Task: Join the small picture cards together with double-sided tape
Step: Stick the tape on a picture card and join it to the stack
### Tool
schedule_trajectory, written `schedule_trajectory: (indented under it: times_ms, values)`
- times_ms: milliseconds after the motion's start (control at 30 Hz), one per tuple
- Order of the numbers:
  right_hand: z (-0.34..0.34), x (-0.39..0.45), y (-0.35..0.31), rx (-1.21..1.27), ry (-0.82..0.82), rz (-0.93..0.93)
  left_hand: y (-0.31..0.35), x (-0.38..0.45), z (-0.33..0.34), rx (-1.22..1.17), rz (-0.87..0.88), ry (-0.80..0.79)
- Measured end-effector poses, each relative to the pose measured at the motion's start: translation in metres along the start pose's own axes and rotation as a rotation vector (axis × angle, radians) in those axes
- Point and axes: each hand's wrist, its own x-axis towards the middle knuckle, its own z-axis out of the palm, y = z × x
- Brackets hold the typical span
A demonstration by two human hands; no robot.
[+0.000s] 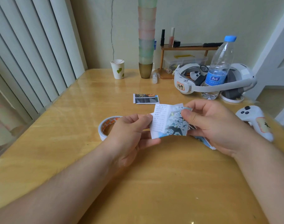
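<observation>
Soft daylight, glossy glare, warped edges

Two hands [131, 133] [215, 125], one tape roll [104, 125], one bottle [219, 68], one paper cup [117, 69]

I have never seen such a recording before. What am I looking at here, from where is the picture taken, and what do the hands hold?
There is no machine: a person works with bare hands. The single picture comes from a camera on the person's head, looking down at a wooden table. The left hand and the right hand together hold a small picture card above it. On the table lie a roll of tape, more cards, a paper cup, a water bottle, a white headset and a white controller.
</observation>
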Motion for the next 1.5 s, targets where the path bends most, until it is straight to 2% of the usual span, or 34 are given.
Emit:
schedule_trajectory:
  times_ms: [67, 200, 367, 533, 700, 933, 1133, 1500]
  values:
    - [0.000, -0.001, -0.001, -0.049, 0.026, -0.022, -0.001, 0.000, -0.003, 0.043, 0.017, 0.018]
    - [0.001, -0.004, -0.001, -0.165, -0.037, -0.076, -0.002, -0.001, -0.004, 0.099, 0.070, -0.005]
    - [0.001, 0.000, 0.004, -0.305, 0.010, -0.297, 0.000, -0.001, -0.002, -0.007, 0.018, -0.064]
    - [-0.004, -0.002, 0.004, -0.498, -0.108, -0.419, 0.000, 0.003, -0.006, 0.080, 0.081, 0.015]
    - [0.000, 0.001, 0.007, -0.466, -0.045, -0.302, -0.008, 0.004, -0.007, 0.245, 0.173, -0.013]
    - [0.001, 0.004, 0.012, -0.388, 0.062, -0.151, -0.011, -0.001, -0.002, 0.243, 0.188, -0.095]
    - [0.002, -0.002, 0.003, -0.370, 0.049, -0.069, -0.011, -0.004, -0.001, 0.325, 0.218, -0.095]
    - [0.005, -0.005, -0.003, -0.362, 0.088, 0.007, -0.010, -0.005, -0.002, 0.294, 0.200, -0.139]
